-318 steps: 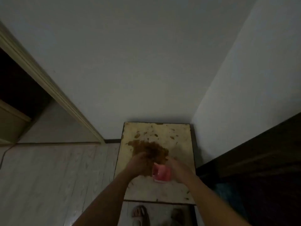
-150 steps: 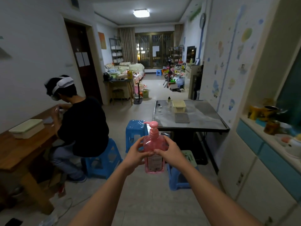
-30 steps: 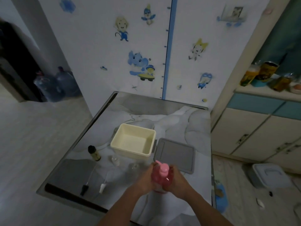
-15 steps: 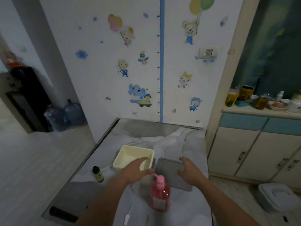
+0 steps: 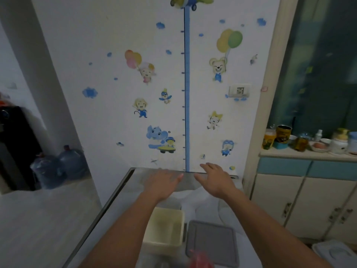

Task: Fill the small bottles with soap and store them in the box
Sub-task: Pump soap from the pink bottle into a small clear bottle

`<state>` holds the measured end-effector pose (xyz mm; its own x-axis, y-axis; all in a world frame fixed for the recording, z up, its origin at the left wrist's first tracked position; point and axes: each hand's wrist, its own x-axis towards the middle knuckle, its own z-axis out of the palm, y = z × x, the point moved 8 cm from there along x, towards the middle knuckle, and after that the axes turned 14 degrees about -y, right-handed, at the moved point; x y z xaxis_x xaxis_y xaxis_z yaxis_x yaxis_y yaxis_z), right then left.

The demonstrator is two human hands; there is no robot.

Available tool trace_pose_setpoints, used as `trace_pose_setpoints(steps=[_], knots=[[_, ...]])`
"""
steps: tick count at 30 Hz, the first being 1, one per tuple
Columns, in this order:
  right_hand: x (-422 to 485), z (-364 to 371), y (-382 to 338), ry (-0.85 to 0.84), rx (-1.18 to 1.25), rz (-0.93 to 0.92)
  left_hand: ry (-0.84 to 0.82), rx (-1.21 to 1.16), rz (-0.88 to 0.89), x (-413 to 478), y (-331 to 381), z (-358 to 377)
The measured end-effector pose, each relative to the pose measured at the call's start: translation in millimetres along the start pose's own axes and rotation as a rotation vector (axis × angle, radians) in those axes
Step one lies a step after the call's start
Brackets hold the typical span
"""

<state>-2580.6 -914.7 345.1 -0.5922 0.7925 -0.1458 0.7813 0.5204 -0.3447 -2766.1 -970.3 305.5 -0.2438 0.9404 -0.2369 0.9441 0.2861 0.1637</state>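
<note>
While looking down from the head, shows left hand and right hand stretched toward 12 o'clock over a grey table, fingers straight and spread, holding nothing. Places the cream box, open, at 6 o'clock beneath the left forearm. Sets a grey lid just beside it at 5 o'clock. Catches the pink soap bottle, blurred, at the bottom edge, touching neither hand.

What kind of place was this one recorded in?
Most likely a family home: a children's height-chart sticker on the wall, a sideboard crowded with jars, and big water jugs on the floor.
</note>
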Motion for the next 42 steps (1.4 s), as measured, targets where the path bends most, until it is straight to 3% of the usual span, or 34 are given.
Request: trace_pose_setpoints(steps=[7, 15, 24, 30, 32, 36, 42], knots=[[72.2, 21.6, -18.9, 0.038, -0.001, 0.065, 0.014, -0.086, 0.033, 72.3, -36.6, -6.4], [107.3, 46.9, -27.5, 0.074, -0.049, 0.095, 0.034, -0.063, 0.051, 88.5, -65.9, 6.1], [74.2, 84.6, -25.3, 0.157, -0.07, 0.121, 0.144, -0.02, 0.15, 83.3, -79.0, 45.5], [23.9, 132.7, -25.5, 0.266, 0.001, 0.175, 0.106, -0.093, 0.196, 43.8, -86.7, 103.7], [10.3, 143.3, -26.2, 0.286, 0.014, 0.186, 0.169, -0.186, 0.229, 28.5, -89.5, 110.8], [-22.1, 152.1, -12.8, 0.412, 0.095, 0.251, 0.4, -0.629, 0.419, -19.6, -100.4, 125.7], [-66.2, 184.9, 17.4, 0.422, 0.133, 0.312, 0.304, -0.898, 0.44, -54.5, -107.0, 232.7]])
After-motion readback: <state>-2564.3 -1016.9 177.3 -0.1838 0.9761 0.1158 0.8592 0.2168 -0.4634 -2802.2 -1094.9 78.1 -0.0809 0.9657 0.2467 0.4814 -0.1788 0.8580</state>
